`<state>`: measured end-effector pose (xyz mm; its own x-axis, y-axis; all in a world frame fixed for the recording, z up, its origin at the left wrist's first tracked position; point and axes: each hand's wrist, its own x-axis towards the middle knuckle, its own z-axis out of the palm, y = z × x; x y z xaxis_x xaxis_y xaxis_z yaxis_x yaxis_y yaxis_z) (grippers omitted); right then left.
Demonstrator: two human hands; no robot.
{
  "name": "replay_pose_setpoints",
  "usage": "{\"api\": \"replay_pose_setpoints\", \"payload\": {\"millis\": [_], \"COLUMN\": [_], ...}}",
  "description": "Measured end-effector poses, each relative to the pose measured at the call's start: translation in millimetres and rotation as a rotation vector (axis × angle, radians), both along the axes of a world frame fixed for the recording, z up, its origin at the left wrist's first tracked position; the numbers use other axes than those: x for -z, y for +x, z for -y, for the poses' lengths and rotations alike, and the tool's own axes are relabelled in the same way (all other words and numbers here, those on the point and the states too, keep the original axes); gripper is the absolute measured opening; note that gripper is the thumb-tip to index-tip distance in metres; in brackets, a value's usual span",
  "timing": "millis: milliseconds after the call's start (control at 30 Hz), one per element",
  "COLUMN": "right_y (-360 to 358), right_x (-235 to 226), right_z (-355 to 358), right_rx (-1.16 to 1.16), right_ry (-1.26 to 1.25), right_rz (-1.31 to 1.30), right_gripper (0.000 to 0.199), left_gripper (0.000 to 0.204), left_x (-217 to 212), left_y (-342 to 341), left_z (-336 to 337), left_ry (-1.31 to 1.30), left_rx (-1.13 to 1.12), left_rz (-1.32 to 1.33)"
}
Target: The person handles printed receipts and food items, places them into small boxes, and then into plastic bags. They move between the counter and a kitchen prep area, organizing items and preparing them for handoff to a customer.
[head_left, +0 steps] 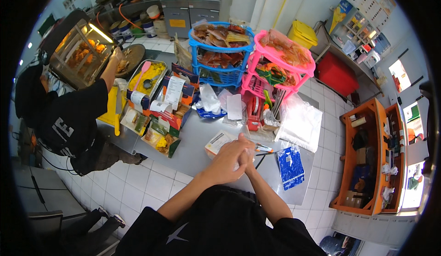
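Note:
My left hand (230, 157) and my right hand (248, 156) are clasped together over the near edge of the steel table (193, 152). The left fingers wrap across the right hand. A bit of white shows between the palms, too small to name. Right behind the hands lies a white box (217, 142). A marker pen (263, 148) with an orange end lies just right of them. Farther right is a blue and white plastic packet (291, 167).
Blue (221, 49) and pink (281, 65) tiered racks hold packets at the back. Filled food boxes (161, 139) with paper slips stand left, beside a tray of yellow rice (151, 79). A co-worker (69, 122) reaches toward a pan near the lit food cabinet (82, 49). White plastic bags (299, 120) lie right.

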<state>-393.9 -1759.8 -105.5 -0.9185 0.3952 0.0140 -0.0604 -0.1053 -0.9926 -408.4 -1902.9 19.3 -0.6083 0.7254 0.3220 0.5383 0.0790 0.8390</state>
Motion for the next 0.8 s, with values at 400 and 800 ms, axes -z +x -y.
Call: {"api": "replay_pose_setpoints", "payload": {"millis": [400,800], "right_y": [8,13], "right_x": [-71,-67], "right_z": [29,-46], "right_rx": [-0.261,-0.159], "right_ry": [0.405,0.373], "right_rz": [-0.188,-0.331], "right_gripper": [0.02,0.057], "left_gripper": [0.105,0.04], "left_x": [100,102], "left_y": [18,-15], "left_z": [-11,-16], "left_ry": [-0.506,0.105], "left_rx": [-0.447,-0.216], "left_rz": [-0.164,0.024]}}
